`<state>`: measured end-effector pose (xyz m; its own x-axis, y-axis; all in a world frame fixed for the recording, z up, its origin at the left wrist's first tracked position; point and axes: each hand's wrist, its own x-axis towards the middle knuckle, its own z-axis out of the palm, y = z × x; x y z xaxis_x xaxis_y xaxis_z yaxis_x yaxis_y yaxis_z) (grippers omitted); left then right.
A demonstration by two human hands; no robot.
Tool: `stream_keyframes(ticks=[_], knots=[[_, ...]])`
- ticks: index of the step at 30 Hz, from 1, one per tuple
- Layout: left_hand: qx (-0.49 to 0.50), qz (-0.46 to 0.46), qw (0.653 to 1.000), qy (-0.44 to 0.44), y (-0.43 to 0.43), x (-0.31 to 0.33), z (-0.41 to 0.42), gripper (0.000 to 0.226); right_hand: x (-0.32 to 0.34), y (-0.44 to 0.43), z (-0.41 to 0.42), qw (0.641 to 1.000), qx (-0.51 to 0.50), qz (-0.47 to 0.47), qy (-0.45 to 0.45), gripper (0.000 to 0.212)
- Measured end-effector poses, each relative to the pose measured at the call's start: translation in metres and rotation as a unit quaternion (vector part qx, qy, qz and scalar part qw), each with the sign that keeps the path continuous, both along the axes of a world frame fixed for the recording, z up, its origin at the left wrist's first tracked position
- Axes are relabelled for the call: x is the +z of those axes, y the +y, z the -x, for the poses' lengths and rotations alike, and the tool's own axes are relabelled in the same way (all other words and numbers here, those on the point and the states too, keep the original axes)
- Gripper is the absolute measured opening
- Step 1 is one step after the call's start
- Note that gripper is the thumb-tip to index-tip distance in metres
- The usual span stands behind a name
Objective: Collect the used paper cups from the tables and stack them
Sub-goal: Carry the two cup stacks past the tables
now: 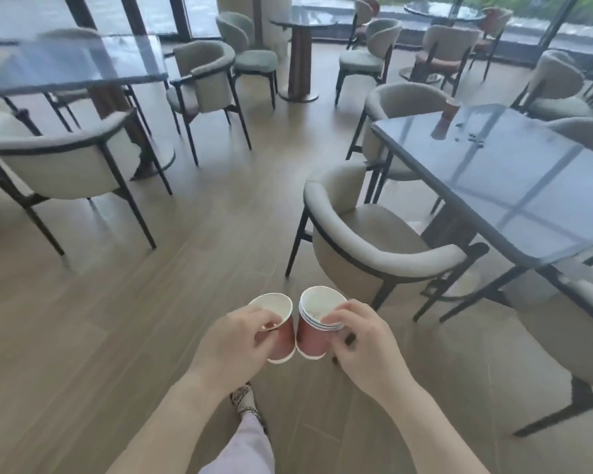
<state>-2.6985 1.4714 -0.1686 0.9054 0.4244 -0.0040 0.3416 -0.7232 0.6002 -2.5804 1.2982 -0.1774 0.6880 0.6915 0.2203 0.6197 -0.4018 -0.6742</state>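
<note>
A pale brown wood-plank floor (117, 319) fills the room. On the right stands a long rectangular table with a dark glossy top (514, 186). A similar dark table (79, 63) stands at far left and a round pedestal table (300, 23) further back. Grey-beige upholstered chairs with curved backs and thin black legs surround them. The nearest chair (374, 248) is tucked against the right-hand table, and another (59, 155) sits at the left.

Low in the middle, both bare forearms reach forward. The left hand (233, 340) curls its fingers and thumb round a single red paper cup with a white inside (281, 333), held mouth up and slightly tilted. The right hand (363, 340) grips a nested stack of matching red paper cups (314, 330), fingertips on the layered white rims. Cup and stack sit just beside each other above the floor; whether they touch I cannot tell.

One more red paper cup (451, 109), blurred, stands near the far corner of the right-hand table.
</note>
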Motion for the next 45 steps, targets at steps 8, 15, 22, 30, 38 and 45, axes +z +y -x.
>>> stream_keyframes(ticks=[8, 15, 22, 30, 38, 45], knots=[[0.009, 0.003, 1.000, 0.009, 0.154, 0.006, -0.089, 0.018, 0.013, 0.159, -0.096, 0.999, 0.051, -0.004, -0.011, 0.026], [0.029, 0.022, 0.999, -0.015, 0.265, 0.011, -0.165, 0.015, 0.013, 0.266, -0.183, 0.998, 0.053, -0.012, -0.027, 0.026], [-0.002, 0.022, 1.000, 0.002, 0.357, 0.001, -0.278, 0.016, -0.010, 0.359, -0.291, 1.000, 0.019, -0.024, 0.003, 0.030], [0.014, 0.014, 1.000, -0.001, 0.459, 0.017, -0.437, 0.014, -0.003, 0.455, -0.445, 0.999, 0.031, -0.030, -0.019, 0.034], [-0.034, 0.023, 0.999, 0.012, 0.534, 0.003, -0.554, 0.014, -0.014, 0.520, -0.550, 1.000, -0.009, 0.007, -0.019, 0.037], [-0.111, 0.029, 0.993, 0.004, 0.626, 0.000, -0.679, 0.017, -0.011, 0.595, -0.649, 0.996, -0.079, 0.011, -0.038, 0.036]])
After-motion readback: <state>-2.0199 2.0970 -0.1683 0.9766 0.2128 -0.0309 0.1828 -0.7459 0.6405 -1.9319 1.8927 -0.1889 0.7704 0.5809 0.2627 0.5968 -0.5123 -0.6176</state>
